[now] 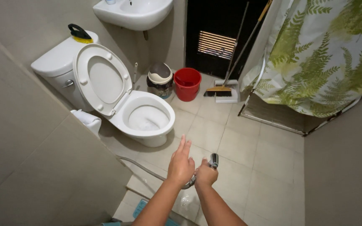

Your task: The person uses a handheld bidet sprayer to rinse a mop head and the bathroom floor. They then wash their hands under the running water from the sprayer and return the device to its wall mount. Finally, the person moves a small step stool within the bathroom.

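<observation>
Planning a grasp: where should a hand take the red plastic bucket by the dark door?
Take the red plastic bucket by its rim, coming from above. It stands upright with its mouth open. The round-lidded bin crowds its left and a dustpan sits on its right. No handle is clearly visible.

We see no packages, labels, signs or screens anywhere in this bathroom. Nothing on the walls, the floor or the fixtures carries a printed panel or display that we can make out from the head view.
</observation>
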